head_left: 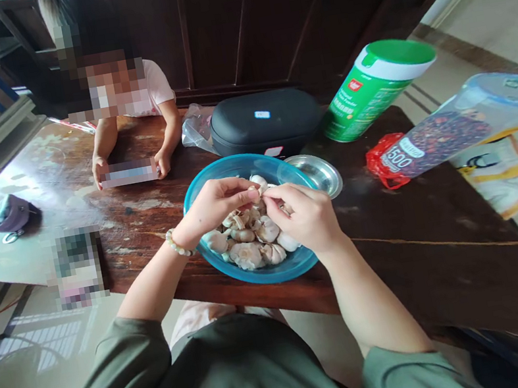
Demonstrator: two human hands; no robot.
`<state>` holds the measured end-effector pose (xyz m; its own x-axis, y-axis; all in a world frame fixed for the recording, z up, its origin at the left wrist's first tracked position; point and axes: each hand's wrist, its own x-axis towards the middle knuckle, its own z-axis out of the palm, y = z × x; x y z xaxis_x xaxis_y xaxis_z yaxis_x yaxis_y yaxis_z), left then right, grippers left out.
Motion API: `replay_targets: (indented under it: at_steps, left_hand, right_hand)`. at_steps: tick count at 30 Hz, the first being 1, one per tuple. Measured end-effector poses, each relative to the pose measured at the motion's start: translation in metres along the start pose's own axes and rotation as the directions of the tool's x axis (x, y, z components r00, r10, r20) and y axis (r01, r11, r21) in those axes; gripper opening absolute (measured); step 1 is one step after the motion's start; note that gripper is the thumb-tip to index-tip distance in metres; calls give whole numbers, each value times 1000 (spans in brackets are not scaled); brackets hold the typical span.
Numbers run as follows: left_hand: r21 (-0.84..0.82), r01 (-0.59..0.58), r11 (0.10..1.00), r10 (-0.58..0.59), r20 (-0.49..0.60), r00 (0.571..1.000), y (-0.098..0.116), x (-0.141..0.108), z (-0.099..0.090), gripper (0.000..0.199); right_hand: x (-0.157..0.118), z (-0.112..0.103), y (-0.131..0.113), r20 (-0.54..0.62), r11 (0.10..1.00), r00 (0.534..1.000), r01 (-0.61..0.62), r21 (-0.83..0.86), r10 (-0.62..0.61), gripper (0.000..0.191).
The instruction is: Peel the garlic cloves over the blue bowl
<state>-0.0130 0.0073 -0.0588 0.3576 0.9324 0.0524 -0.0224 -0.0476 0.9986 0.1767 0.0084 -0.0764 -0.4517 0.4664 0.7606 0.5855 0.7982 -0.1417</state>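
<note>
A blue plastic basin (258,276) stands at the table's near edge, filled with several garlic bulbs (246,256) and loose papery skins. Over it, my left hand (216,207) and my right hand (303,214) meet fingertip to fingertip. Between the left thumb and index finger is a small pale garlic clove (254,188), partly hidden by the fingers. My right thumb and index finger pinch at the same clove from the other side. Part of the basin's contents lies hidden beneath both hands. Behind the basin's right rim sits a clear round bowl (328,175).
On the wooden table (147,240), a black case (266,119) stands behind the basin. To the right are a green canister (366,95) and a clear jar (457,122) with dark contents. Across the table, another person (156,81) holds a phone-like device (129,173).
</note>
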Motion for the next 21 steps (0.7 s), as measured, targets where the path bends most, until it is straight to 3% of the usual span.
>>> replay_targets:
  at_steps: [14,21]
  left_hand:
    - [29,-18,999,18,-4,1000,0,-1,1,34]
    - [-9,67,998,-66,71,995,-1,1,-2,30]
  right_hand:
    - [0,1,0,7,999,1000,25,-23,-25,9]
    - [0,1,-3,24,996,998,65,-55,-64,13]
